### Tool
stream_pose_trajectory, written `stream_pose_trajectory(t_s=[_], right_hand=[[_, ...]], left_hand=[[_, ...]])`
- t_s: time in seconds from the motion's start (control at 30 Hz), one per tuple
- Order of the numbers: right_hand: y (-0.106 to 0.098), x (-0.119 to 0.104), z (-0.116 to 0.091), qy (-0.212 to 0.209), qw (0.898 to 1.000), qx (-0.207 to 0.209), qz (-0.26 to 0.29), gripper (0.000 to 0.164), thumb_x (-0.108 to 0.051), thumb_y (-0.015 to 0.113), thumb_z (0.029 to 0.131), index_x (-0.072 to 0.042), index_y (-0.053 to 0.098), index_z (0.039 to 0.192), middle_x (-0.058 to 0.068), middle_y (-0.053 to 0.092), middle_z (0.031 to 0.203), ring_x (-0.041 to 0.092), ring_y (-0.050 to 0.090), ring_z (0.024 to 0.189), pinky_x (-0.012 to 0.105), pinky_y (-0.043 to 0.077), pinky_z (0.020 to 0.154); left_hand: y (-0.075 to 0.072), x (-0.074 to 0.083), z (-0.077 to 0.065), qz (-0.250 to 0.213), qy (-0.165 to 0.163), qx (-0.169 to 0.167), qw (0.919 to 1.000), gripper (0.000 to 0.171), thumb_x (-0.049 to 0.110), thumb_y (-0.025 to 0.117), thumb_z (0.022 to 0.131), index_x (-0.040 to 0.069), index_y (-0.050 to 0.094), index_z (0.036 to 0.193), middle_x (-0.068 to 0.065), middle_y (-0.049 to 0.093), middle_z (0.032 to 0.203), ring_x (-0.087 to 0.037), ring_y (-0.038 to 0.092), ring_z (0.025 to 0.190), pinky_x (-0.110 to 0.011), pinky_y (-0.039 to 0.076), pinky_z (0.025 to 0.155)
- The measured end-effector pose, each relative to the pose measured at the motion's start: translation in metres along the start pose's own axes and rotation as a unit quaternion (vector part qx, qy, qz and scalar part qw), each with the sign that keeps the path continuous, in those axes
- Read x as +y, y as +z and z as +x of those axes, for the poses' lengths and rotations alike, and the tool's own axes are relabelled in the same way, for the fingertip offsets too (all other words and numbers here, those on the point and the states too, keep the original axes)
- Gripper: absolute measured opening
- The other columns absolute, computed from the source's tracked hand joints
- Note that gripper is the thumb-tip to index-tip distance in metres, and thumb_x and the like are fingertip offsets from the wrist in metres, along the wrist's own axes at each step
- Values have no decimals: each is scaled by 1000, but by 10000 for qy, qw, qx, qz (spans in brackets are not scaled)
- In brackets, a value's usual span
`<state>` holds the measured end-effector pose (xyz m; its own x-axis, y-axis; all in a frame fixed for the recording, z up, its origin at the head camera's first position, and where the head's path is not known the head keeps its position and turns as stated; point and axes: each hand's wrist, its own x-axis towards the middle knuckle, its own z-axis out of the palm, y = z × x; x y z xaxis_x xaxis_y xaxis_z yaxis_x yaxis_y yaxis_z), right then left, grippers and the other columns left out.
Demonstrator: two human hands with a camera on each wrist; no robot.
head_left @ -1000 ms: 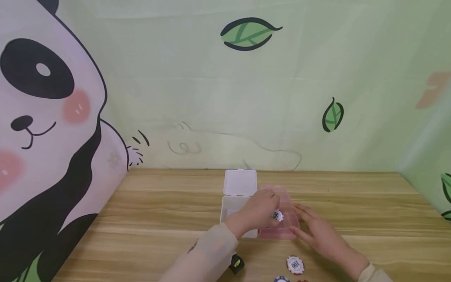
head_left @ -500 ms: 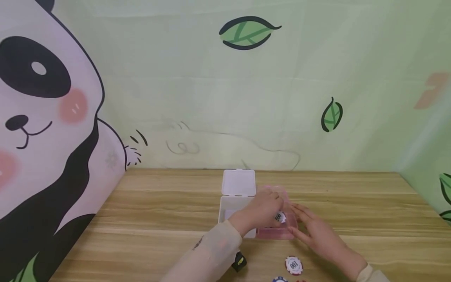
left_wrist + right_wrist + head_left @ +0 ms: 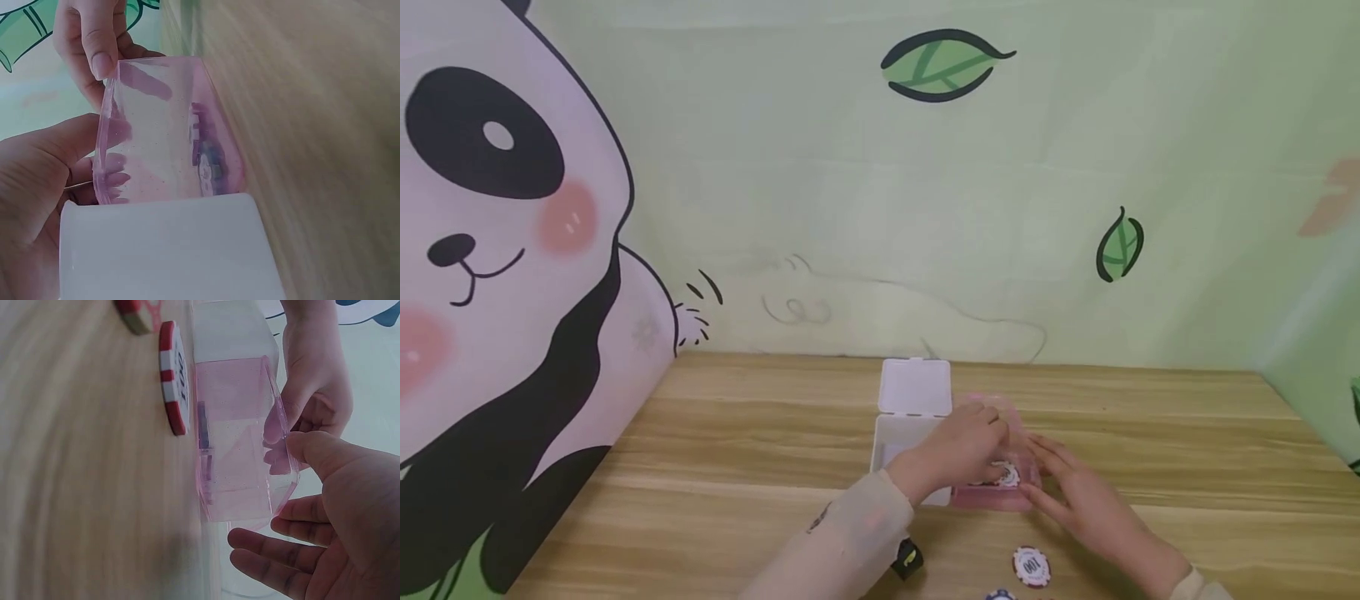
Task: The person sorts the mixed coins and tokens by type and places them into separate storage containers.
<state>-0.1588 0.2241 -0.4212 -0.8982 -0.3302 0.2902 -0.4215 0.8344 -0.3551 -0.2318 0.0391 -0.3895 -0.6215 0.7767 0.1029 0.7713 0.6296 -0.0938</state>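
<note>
In the head view, my left hand [image 3: 962,446] reaches down into an open clear pink plastic box [image 3: 988,500]. Its fingers bend loosely over the rim, and nothing shows between them in the right wrist view. A white-faced poker chip [image 3: 1006,474] lies in the box below the fingertips. Through the pink wall, chips [image 3: 205,425] show at the bottom of the box, blurred. My right hand [image 3: 1093,504] grips the box's right end, thumb at the front corner and fingers toward the back. On the table nearer the front lies a red-and-white poker chip [image 3: 1032,567] marked 100.
A white box [image 3: 887,437] with its lid [image 3: 915,386] raised stands directly left of the pink one. A blue chip [image 3: 1002,595] is cut off at the bottom edge. A small black object [image 3: 907,559] sits against my left sleeve. Behind the wooden table [image 3: 760,450] hangs a panda-printed cloth [image 3: 820,167].
The white-faced chip, tilted at my left fingertips before, now lies lower in the pink box, free of the fingers. My right hand stays at the box's right end. The view shifts slightly.
</note>
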Motion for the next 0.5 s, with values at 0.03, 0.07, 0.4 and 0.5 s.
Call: stream_pose_trajectory(t_s=[0.03,0.07,0.4,0.5], right_hand=[[0,0,0,7,10000,-12,10,60,-32,64,91,2,48,137,22,49,141,38,61,113,54,48,95],[0,0,0,9,10000,-16,13,60,-32,64,91,2,48,137,22,49,141,39,60,114,54,48,96],[1,1,-1,-5,10000,-7,52,60,-33,64,91,2,48,137,22,49,141,39,60,114,54,49,95],[1,2,-1,-22,10000,9,62,59,-32,63,92,2,48,137,23,49,140,38,61,114,54,49,95]], left_hand=[[0,0,-1,14,2,31,10000,30,43,69,85,17,65,101,6,59,96,-9,53,92,-23,44,89],[0,-1,-2,13,6,63,10000,31,43,69,86,17,66,102,6,60,97,-9,53,94,-23,44,90],[-2,1,-14,-174,-84,421,9989,30,41,64,89,17,67,106,6,60,99,-9,53,93,-23,44,90],[-5,3,-19,-123,-33,692,9975,27,39,64,88,16,67,103,6,59,96,-9,52,91,-22,44,88]])
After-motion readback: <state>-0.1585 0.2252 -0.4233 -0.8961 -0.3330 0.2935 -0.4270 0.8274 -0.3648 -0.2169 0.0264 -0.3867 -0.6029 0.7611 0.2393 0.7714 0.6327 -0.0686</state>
